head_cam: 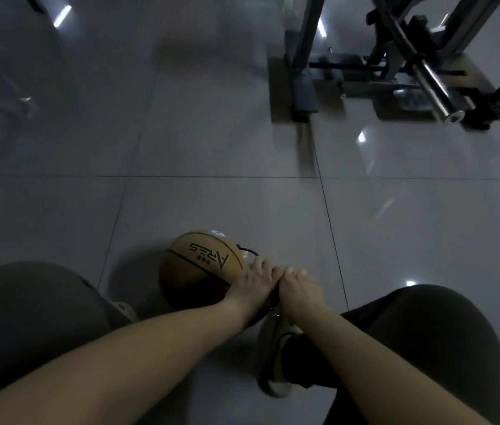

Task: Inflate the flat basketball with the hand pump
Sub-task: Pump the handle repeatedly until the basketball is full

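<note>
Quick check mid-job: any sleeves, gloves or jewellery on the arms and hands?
No sleeves show: left forearm and right forearm are bare to the frame edge. Left hand and right hand are ungloved; no watch, ring or band is visible.
</note>
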{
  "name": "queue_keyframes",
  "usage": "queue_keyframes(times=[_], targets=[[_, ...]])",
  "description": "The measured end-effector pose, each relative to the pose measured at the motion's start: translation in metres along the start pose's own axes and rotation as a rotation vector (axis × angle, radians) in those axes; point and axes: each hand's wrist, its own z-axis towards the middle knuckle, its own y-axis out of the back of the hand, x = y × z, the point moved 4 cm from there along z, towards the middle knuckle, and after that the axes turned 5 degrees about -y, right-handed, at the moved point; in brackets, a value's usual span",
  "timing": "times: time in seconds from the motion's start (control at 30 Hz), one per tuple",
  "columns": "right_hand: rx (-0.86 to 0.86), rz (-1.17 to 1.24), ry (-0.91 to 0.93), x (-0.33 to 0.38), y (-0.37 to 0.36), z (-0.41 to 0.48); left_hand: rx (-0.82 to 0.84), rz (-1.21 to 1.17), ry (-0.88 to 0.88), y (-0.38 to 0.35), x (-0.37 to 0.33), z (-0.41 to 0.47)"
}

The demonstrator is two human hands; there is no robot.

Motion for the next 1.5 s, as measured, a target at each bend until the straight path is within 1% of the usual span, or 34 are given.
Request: queue_keyframes(times=[0.07,0.13,0.17,0.27,0.33,0.37,0.43,0.5,0.57,0.63,0.77,0.87,0.97,1.03,1.07,1.13,1.23,1.33,1.4,1.43,1.47,1.5], targets=[[0.011,-0.025,0.053,-0.002,0.019,-0.012,0.026,-0.01,-0.019,0.018,0.002,0.002],[-0.016,-0.021,0.09,-0.002,0.041,-0.025,0.008,0.067,-0.072,0.045,0.003,0.0],[-0.03,-0.001,0.072,-0.003,0.053,-0.03,-0.013,0.099,-0.097,0.058,0.004,-0.002],[-0.135,0.073,-0.004,-0.008,0.106,-0.04,-0.219,0.087,-0.075,0.104,0.017,-0.008],[-0.196,0.07,0.027,-0.009,0.136,-0.048,-0.367,0.103,-0.099,0.137,0.023,-0.011],[-0.252,0.064,0.051,-0.009,0.146,-0.053,-0.415,0.113,-0.11,0.149,0.023,-0.015],[-0.386,0.046,0.108,-0.007,0.14,-0.06,-0.473,0.136,-0.132,0.149,0.017,-0.026],[-0.51,0.001,0.154,0.002,0.109,-0.07,-0.483,0.124,-0.129,0.124,0.006,-0.037],[-0.545,-0.011,0.146,0.008,0.073,-0.08,-0.487,0.064,-0.095,0.093,-0.003,-0.045],[-0.531,-0.013,0.098,0.004,0.053,-0.076,-0.494,0.042,-0.065,0.072,-0.011,-0.043],[-0.456,-0.033,0.056,-0.006,0.048,-0.062,-0.471,0.055,-0.032,0.054,-0.016,-0.024],[-0.324,-0.101,0.024,-0.002,0.037,-0.045,-0.441,0.065,-0.046,0.036,-0.011,-0.015],[-0.184,-0.24,0.108,0.001,0.018,-0.029,-0.379,0.095,-0.074,0.016,-0.009,-0.011],[-0.085,-0.227,0.116,-0.001,0.008,-0.019,-0.337,0.1,-0.082,0.002,-0.011,-0.007],[-0.065,-0.187,0.115,-0.002,0.003,-0.014,-0.32,0.089,-0.086,-0.005,-0.012,-0.005],[-0.039,-0.114,0.113,-0.002,-0.003,-0.007,-0.309,0.066,-0.09,-0.013,-0.013,-0.005],[-0.048,-0.089,0.148,-0.003,0.003,-0.006,-0.297,0.05,-0.1,-0.009,-0.008,-0.003],[-0.089,-0.094,0.182,-0.003,0.013,-0.009,-0.217,0.049,-0.113,0.007,-0.004,-0.004],[-0.066,-0.045,0.149,-0.003,0.015,-0.011,-0.162,-0.01,-0.16,0.01,0.004,-0.008],[-0.049,-0.001,0.115,-0.003,0.014,-0.012,-0.142,-0.057,-0.155,0.011,0.014,-0.013],[-0.048,0.041,0.08,-0.005,0.014,-0.014,-0.131,-0.087,-0.107,0.013,0.028,-0.019],[-0.045,0.068,0.046,-0.006,0.014,-0.016,-0.126,-0.094,-0.017,0.012,0.047,-0.026]])
